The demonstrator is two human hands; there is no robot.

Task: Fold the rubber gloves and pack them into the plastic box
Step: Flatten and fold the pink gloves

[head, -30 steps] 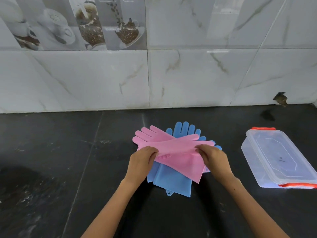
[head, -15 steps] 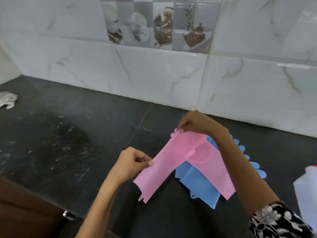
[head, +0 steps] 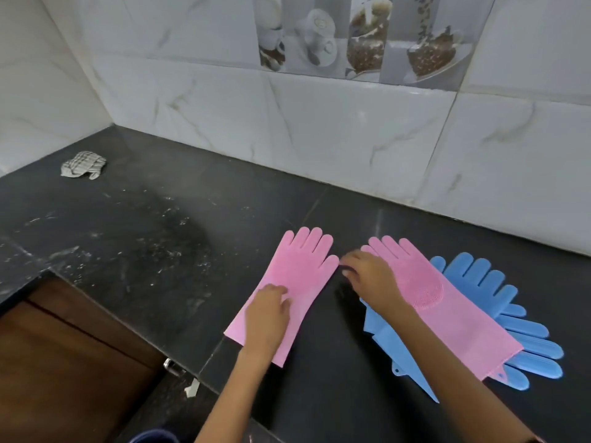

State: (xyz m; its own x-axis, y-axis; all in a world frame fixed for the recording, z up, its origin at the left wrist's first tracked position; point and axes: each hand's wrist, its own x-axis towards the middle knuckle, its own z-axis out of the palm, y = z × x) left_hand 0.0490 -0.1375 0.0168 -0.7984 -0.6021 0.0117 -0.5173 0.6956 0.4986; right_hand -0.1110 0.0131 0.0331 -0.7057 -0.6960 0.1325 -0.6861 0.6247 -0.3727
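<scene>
Since half a second ago, you have set down the pink glove you were holding up by its ends, and it now lies flat on its own, apart from the pile.

Your black stone counter (head: pixel 144 238) fills most of the view, backed by white marbled wall tiles (head: pixel 319 129) with a strip of coffee pictures above. Two blue gloves (head: pixel 499 302) lie overlapping on the counter at your right, fingers fanned outward. On top of them rests the second pink glove (head: pixel 454 311), bristled patch facing up, its cuff toward you. The separated pink glove (head: pixel 297 276) lies just to its left, fingers pointing at the wall, not touching it.

Your left hand (head: pixel 267 314) presses flat on the separated glove's cuff half, fingers straight, gripping nothing. Your right hand (head: pixel 367 276) rests on the thumb side of the second pink glove, fingers loosely bent (I cannot tell whether they pinch its edge).

A crumpled striped cloth (head: pixel 83 165) sits far off in the left corner.
</scene>
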